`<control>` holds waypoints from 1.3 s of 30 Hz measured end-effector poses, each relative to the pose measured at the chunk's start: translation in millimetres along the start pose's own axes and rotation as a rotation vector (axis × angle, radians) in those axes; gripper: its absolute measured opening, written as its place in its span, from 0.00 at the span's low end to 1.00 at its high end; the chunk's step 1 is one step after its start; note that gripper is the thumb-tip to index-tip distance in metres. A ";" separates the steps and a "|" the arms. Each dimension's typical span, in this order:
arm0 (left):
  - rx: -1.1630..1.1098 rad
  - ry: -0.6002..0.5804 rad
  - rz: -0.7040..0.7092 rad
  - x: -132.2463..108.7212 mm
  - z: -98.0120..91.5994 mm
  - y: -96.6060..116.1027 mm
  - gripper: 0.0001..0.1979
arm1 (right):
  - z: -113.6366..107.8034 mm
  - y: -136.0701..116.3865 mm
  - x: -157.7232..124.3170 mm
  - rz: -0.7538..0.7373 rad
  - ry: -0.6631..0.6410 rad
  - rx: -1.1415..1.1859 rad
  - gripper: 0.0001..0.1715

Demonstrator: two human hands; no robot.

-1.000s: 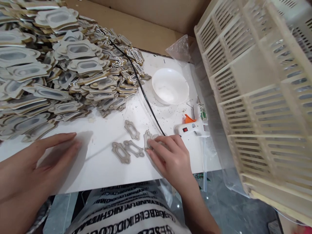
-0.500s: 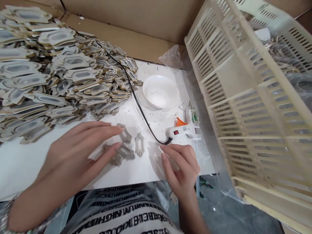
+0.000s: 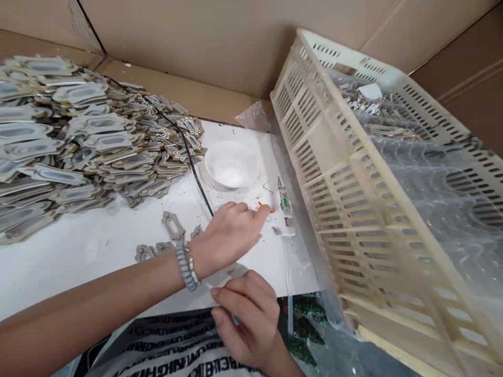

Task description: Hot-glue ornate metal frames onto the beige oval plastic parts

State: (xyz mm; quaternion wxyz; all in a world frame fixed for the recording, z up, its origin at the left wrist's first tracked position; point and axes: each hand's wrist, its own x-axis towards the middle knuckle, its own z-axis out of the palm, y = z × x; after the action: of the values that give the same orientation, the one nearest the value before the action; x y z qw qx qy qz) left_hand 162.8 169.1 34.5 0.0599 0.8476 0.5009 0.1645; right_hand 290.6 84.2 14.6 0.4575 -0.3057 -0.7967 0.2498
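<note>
My left hand point(image 3: 231, 233) reaches across the white table, its fingers closed around the body of a white glue gun point(image 3: 286, 230). The hand covers most of the gun; part of its orange trigger point(image 3: 267, 208) shows by the fingertips. A clear glue stick point(image 3: 290, 288) sticks out of the gun towards me. Below, my right hand point(image 3: 249, 311) is closed in a pinch, and what sits between thumb and finger is too small and pale to name. Grey frame-shaped plates lie left of my wrist: one point(image 3: 173, 225) flat, others point(image 3: 145, 253) partly hidden by my arm.
A large heap of similar plates point(image 3: 98, 125) fills the left of the table. Behind my hands stands a white bowl point(image 3: 231, 165), with the black cord point(image 3: 200, 186) passing left of it. A tilted plastic crate point(image 3: 314, 157) with bagged parts borders the right. Cardboard walls rise behind.
My left hand has moved right from the loose plates to the glue gun. My right hand has come down and left, still pinching. The view has shifted, showing more of the crate.
</note>
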 end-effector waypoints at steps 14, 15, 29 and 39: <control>-0.202 0.469 -0.029 -34.3 -13.5 6.4 0.07 | 9.4 4.8 -5.5 0.107 0.035 0.210 0.27; -0.212 0.510 -0.048 -39.0 -15.3 8.6 0.09 | 11.3 5.3 -4.4 0.144 0.091 0.225 0.28; -0.368 0.574 -0.046 -60.9 -18.0 21.7 0.03 | 11.0 17.8 33.3 0.735 0.393 0.720 0.20; -0.124 0.125 -0.081 -145.4 -49.9 -52.4 0.19 | -3.3 26.7 59.8 0.522 0.345 0.640 0.12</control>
State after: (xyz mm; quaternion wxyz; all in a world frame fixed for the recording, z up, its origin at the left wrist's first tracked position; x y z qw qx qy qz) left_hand 37.9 65.3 35.6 0.0874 0.8094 0.5264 0.2454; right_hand 276.8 145.8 32.5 0.5769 -0.3767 -0.4877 0.5362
